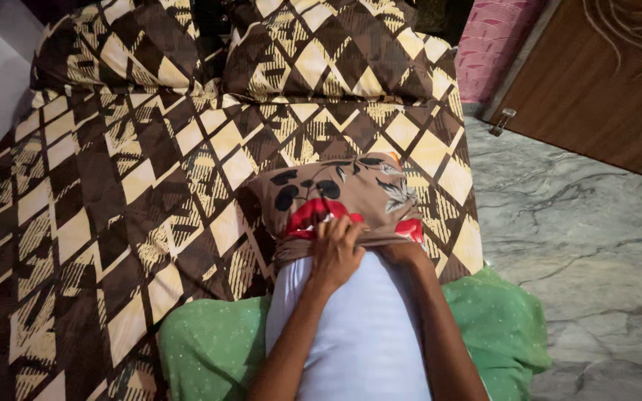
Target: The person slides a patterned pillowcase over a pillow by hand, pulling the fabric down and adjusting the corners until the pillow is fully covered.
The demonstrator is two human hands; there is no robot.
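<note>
1. Left hand (334, 251): closed on hem of floral pillowcase (339, 194), fingers bunching the cloth.
2. Right hand (403, 251): mostly hidden under the hem; grip can't tell.
3. Pillowcase covers far end of white pillow (362, 334), near end bare btwn forearms.
4. Pillow lies on bed (98, 193) w/ brown diamond-pattern sheet, over green cloth (209, 341).

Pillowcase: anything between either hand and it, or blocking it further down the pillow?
No. Both the left hand and right hand already grip the flowered pillowcase at its open edge. Below, the white pillow lies bare except for the person's forearms resting on it.
</note>
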